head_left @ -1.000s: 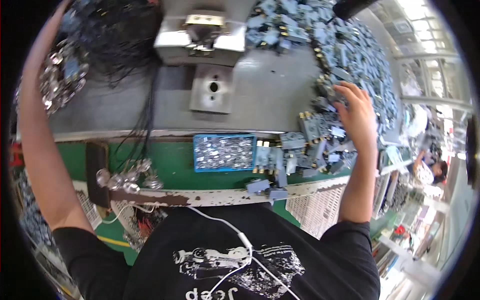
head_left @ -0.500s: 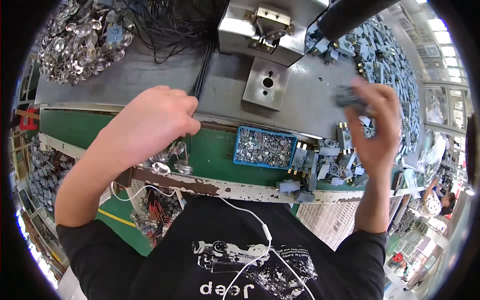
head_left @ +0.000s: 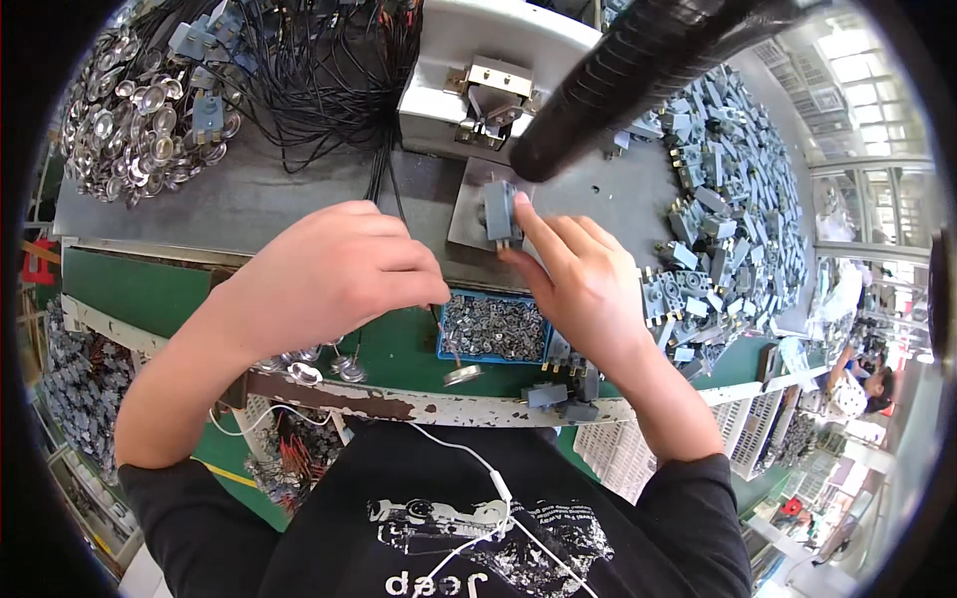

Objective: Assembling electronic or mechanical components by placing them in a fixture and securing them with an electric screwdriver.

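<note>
My right hand (head_left: pixel 593 284) grips a blue-grey plastic plug housing (head_left: pixel 500 211) with brass pins between thumb and fingers. The housing is over the square metal block (head_left: pixel 471 199) of the press; whether it touches the block I cannot tell. My left hand (head_left: pixel 364 274) is closed, thumb and fingertips pinching a thin wire. From that wire a round silvery metal cap (head_left: pixel 462 375) hangs near the front edge of the bench. Just below and between my hands stands a blue tray (head_left: pixel 439 349) full of small metal parts.
A metal press (head_left: pixel 488 100) stands at the back, with a thick black tube (head_left: pixel 638 80) slanting beside it. Blue-grey housings (head_left: pixel 733 219) are heaped at right. Metal caps (head_left: pixel 140 125) and black wires (head_left: pixel 334 90) lie at back left. Loose housings (head_left: pixel 563 397) sit by the front edge.
My right hand has come left from the housing pile to the press block with a housing. My left hand has moved right and toward me, a metal cap now dangling below it.
</note>
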`<state>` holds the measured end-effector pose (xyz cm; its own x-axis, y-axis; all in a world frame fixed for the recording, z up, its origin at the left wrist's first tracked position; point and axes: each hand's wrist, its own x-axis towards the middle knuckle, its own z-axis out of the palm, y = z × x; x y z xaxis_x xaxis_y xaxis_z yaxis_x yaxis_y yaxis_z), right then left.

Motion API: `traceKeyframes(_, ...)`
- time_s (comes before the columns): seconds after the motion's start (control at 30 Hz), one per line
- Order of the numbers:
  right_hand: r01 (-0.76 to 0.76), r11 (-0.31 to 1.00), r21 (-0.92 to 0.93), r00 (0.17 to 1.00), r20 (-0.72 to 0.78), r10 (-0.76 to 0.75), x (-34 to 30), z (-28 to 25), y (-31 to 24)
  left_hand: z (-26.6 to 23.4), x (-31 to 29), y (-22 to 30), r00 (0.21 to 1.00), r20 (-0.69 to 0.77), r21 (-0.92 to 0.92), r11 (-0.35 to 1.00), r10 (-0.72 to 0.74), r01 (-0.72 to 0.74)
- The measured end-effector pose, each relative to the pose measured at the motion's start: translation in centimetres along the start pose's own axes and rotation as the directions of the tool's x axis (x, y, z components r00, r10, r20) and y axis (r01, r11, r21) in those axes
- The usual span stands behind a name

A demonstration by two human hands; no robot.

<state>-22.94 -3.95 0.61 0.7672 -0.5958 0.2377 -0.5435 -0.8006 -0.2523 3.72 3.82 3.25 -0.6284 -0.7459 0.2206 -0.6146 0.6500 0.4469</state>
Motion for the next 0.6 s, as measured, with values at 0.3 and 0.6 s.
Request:
traceKeyframes(0.3, 0.091, 0.96, 0.264, 0.996, -0.036, -0.084, 3.6, 1.1, 0.5, 0.4, 0.8, 0.2, 0.999, 0.028, 0.018, 1.0, -0.024, 0.023)
traceKeyframes(0.6, 0.135, 0.979, 0.153, 0.986, 0.078, -0.148, 3.6, -1.3, 0.1, 0.4, 0.8, 0.2, 0.998, 0.056, 0.03, 0.999, -0.042, 0.04)
